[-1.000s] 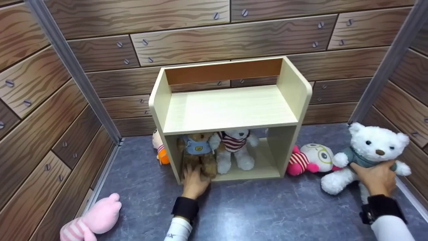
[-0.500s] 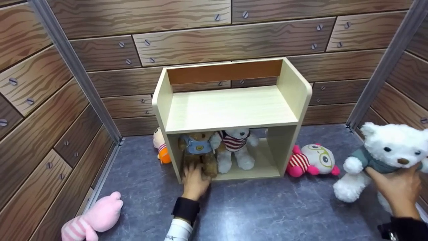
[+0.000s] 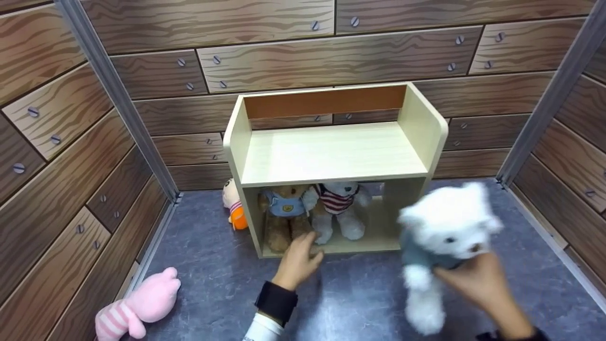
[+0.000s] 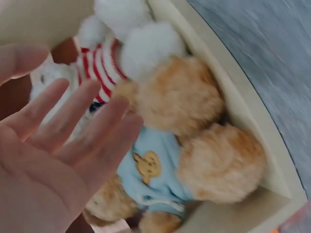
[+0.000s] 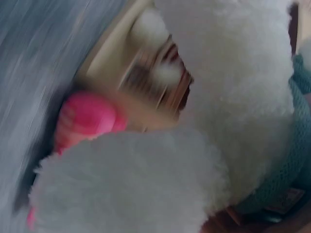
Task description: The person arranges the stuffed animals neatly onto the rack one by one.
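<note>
From where I stand, the white fluffy plush bear in a teal knitted top (image 3: pixel 447 220) is out in front of the right side wall of the pale wooden two-tier shelf unit (image 3: pixel 326 151). The right hand (image 3: pixel 480 279) has its grip clamped on the bear's body just under the chin; the toy tilts over, its head blurred. I can't tell whether the lower paw brushes the grey marbled floor (image 3: pixel 203 265).

The left hand's (image 3: pixel 298 260) grip is apart, fingers spread, just in front of the brown plush bear in a light blue shirt (image 3: pixel 287 208); whether the fingertips touch its leg is hard to say. Next to that bear sits the white plush bear in a red-and-white striped top (image 3: pixel 336 202), with a gap to its right in the lower compartment.

I take the step in hand to be a carry to the shelf. To do it well, I'd set the bear upright first, then line it up squarely with that gap, bottom leading and head tipped back to clear the upper board. The hold at the neck leaves the legs loose, so the free left hand could tuck them in or steady the striped bear. Soft fur should forgive a snug fit, but a limb may catch on the side wall. I'd release only once the seat bears weight, then draw the fingers out gently.
</note>
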